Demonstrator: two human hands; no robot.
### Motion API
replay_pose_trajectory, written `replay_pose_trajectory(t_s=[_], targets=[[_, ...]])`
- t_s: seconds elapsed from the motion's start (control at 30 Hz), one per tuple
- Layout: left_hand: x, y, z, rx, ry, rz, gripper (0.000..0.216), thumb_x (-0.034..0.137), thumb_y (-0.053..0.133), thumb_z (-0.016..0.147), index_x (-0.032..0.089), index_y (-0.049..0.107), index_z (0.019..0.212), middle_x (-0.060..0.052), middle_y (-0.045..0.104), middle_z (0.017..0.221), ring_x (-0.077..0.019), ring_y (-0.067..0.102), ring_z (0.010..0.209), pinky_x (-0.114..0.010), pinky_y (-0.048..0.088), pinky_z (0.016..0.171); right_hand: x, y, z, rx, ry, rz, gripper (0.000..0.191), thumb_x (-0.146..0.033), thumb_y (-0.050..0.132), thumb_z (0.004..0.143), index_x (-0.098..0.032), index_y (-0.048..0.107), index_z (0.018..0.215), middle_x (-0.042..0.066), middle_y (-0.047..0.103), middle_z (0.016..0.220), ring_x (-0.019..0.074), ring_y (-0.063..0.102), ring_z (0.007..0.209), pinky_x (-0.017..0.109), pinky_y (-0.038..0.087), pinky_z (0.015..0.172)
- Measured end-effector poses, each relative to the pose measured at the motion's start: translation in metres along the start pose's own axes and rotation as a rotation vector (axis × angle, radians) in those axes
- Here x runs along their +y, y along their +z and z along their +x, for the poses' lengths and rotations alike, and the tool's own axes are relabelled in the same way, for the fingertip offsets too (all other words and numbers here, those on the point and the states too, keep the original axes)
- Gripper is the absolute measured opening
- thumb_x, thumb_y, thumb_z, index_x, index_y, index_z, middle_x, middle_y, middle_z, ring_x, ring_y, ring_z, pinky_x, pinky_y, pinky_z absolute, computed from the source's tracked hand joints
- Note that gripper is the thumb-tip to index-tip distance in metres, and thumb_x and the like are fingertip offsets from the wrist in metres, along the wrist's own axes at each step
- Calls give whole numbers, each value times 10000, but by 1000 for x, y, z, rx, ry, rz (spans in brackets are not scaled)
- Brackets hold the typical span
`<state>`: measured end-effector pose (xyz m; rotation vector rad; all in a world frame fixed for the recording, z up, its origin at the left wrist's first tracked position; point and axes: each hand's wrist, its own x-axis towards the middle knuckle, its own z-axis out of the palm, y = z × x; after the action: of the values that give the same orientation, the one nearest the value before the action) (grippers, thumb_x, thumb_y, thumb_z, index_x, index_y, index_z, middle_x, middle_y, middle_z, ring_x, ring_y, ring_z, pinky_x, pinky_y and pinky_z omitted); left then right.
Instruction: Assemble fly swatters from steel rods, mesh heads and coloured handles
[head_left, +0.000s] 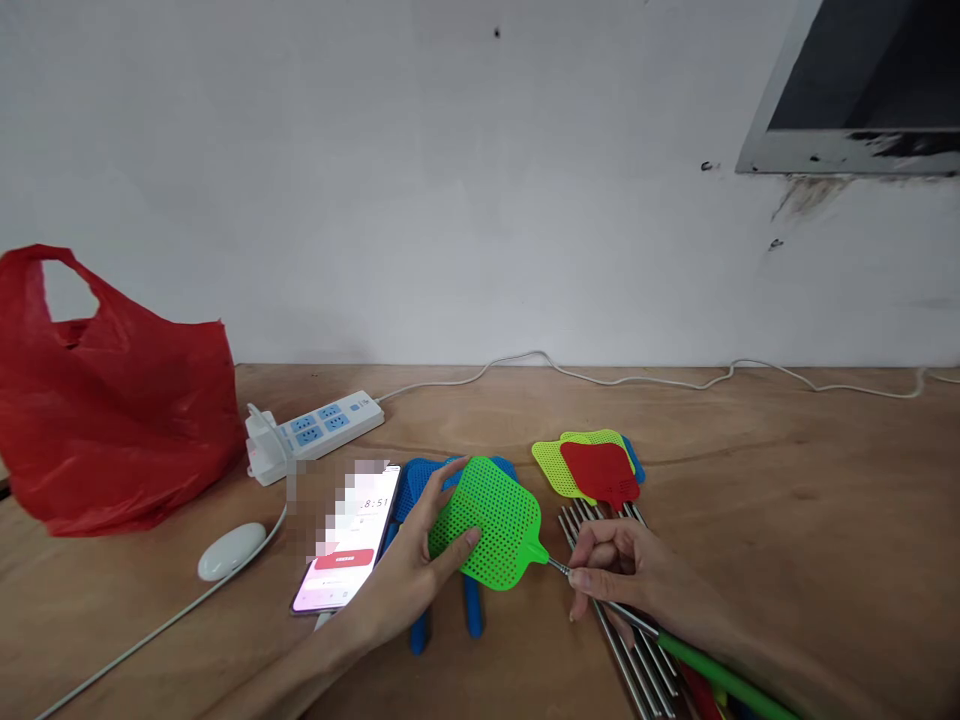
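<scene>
A green fly swatter (499, 515) with a perforated square head is held between my two hands above the table. My left hand (420, 565) grips the head, thumb on the near face and fingers behind it. At the metal rod just below the head, my right hand (619, 565) pinches with thumb and fingers. The green handle (720, 675) slants toward the lower right. Behind the head, partly hidden, lie blue swatters (420, 475) with blue handles (472, 605). Under my right hand are several metal rods (637, 665), with a red swatter head (602, 470) and yellow swatter heads (559, 468) beyond.
On the left stands a red plastic bag (120, 420). Nearby are a white power strip (330, 425), a white oval object (231, 550) and a lit phone (360, 530). A thin cable (637, 380) runs along the wall (450, 200) at the back of the wooden table (825, 520).
</scene>
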<state>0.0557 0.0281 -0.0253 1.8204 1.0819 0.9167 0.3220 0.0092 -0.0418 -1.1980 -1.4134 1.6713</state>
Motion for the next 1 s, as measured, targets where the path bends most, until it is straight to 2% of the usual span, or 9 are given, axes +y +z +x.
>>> replay_pose_trajectory(t_s=[0.2,0.33,0.5,0.57,0.63,0.73,0.9,1.0], targets=[[-4,0,-1,0,-25,-45,624,383,594,933,351,330,1497,-75,448,1528,-327,412,1409,-550,440,1093,-3,-3,1,-30,11,-23,368,-475,760,740,-211,508,787,9,752,678,77,502,340,199,372,352],[-7,1,1,3,-83,-126,621,391,621,902,356,369,1468,-53,465,1520,-309,400,1422,-511,466,1080,-8,-2,0,-59,11,-28,360,-486,745,759,-202,527,796,17,749,664,63,472,325,185,340,344],[-7,0,5,40,-114,-123,579,403,621,892,355,433,1437,-51,500,1490,-314,399,1419,-502,460,1075,-9,-2,1,-39,-21,-25,396,-543,727,769,-195,548,825,30,753,656,60,443,314,184,313,342],[-4,-2,6,69,-129,-133,568,434,617,899,336,448,1432,-70,564,1406,-320,486,1337,-475,499,1014,-10,-2,1,-27,-30,-26,419,-571,713,773,-190,555,854,37,757,658,60,441,311,186,313,344],[0,-4,7,93,-151,-161,560,482,584,925,300,445,1437,-76,644,1222,-289,623,1107,-432,528,921,-12,-2,1,-18,-33,-31,445,-596,698,777,-185,564,884,41,759,660,62,445,313,189,315,348],[1,-4,8,119,-155,-280,570,529,512,972,235,408,1449,-46,650,1006,-213,631,824,-359,525,766,-15,-2,-1,2,-21,-18,477,-622,683,781,-181,570,924,43,757,657,65,449,320,186,302,348],[-4,-1,9,111,-138,-399,473,516,501,993,215,461,1356,-20,618,942,-170,595,746,-284,474,640,-13,-1,0,56,-36,70,475,-608,701,780,-184,562,945,43,752,639,57,442,307,162,276,332],[-6,0,10,41,-146,-359,404,505,519,985,199,534,1248,5,613,823,-151,573,666,-271,455,619,-11,-1,0,120,-82,172,419,-549,752,762,-193,577,897,46,777,787,49,495,323,152,303,327]])
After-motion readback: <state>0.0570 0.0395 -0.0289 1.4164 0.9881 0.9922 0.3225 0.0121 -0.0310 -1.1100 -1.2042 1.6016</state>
